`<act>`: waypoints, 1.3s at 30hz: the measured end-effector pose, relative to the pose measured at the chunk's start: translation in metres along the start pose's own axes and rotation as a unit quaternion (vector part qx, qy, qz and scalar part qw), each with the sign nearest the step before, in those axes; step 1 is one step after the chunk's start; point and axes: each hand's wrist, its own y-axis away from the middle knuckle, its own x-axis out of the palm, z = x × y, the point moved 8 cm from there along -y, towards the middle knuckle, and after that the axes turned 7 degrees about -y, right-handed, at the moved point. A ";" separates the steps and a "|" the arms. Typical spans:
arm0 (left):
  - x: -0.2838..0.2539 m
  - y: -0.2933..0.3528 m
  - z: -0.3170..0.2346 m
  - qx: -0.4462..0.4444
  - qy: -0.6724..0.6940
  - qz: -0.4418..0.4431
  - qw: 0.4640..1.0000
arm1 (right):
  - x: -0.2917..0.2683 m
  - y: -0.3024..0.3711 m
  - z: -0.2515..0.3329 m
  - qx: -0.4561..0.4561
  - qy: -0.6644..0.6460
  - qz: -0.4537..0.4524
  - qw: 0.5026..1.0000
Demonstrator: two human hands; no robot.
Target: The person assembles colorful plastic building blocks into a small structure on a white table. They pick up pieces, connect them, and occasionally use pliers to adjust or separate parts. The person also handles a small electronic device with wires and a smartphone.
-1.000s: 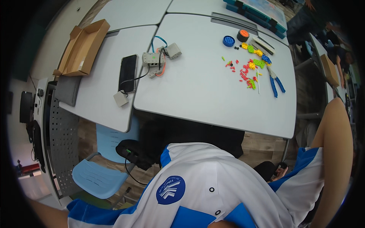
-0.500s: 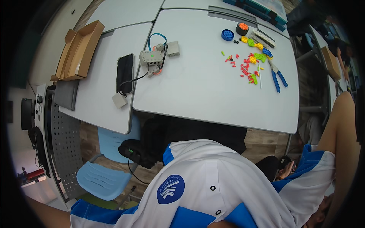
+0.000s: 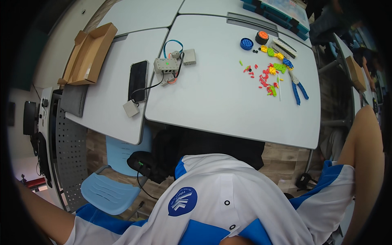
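Neither of my hands shows. My bare left forearm (image 3: 45, 212) runs out of the picture at the lower left, and my right arm (image 3: 364, 143) is bent upward at the right rim. On the white table (image 3: 220, 90) lie loose red pegs (image 3: 263, 81), green, yellow and blue connector pieces, and pliers with blue handles (image 3: 294, 79). A blue wheel hub (image 3: 246, 43), an orange-and-black wheel (image 3: 262, 37) and pale beams (image 3: 284, 48) sit behind them. Farther left stands a grey controller block (image 3: 165, 64) with cables. A black phone (image 3: 138, 81) rests on the adjoining table.
An open cardboard box (image 3: 90, 53) is at the left, above a grey flat case (image 3: 74, 100). A light blue chair (image 3: 109, 192) stands at lower left. A teal storage case (image 3: 281, 16) lies at the back. Other people are dimly seen at the far right.
The view has tilted slightly, so the tables sit lower in the picture. A person's hand seen at lower right is out of sight now. The things on the tables have not moved.
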 end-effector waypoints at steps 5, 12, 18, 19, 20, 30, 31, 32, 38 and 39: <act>0.037 -0.023 -0.038 0.068 0.045 0.025 0.996 | -0.001 -0.001 0.004 0.003 0.010 0.009 1.000; 0.057 -0.033 -0.044 0.090 0.050 0.034 0.994 | -0.002 0.000 0.002 0.021 0.011 0.017 1.000; 0.045 -0.032 -0.036 0.089 0.038 0.027 0.995 | -0.004 0.002 0.000 0.038 0.021 0.006 0.999; 0.043 -0.032 -0.035 0.089 0.037 0.027 0.995 | -0.003 0.001 0.001 0.040 0.016 0.010 0.999; 0.041 -0.031 -0.032 0.089 0.035 0.023 0.995 | -0.002 0.002 0.000 0.042 0.017 0.014 0.999; 0.011 -0.033 -0.032 0.124 0.017 -0.020 0.992 | -0.007 0.000 0.001 0.064 0.023 0.013 0.998; 0.005 -0.033 -0.034 0.132 0.014 -0.027 0.991 | -0.007 0.000 0.001 0.065 0.022 0.014 0.998; -0.002 -0.033 -0.036 0.140 0.012 -0.037 0.989 | -0.008 0.001 0.002 0.066 0.023 0.012 0.997; -0.048 -0.036 -0.062 0.231 -0.006 -0.113 0.966 | -0.010 0.000 0.007 0.060 0.043 0.014 0.997; -0.056 -0.036 -0.068 0.249 -0.010 -0.128 0.960 | -0.011 0.000 0.009 0.056 0.047 0.016 0.997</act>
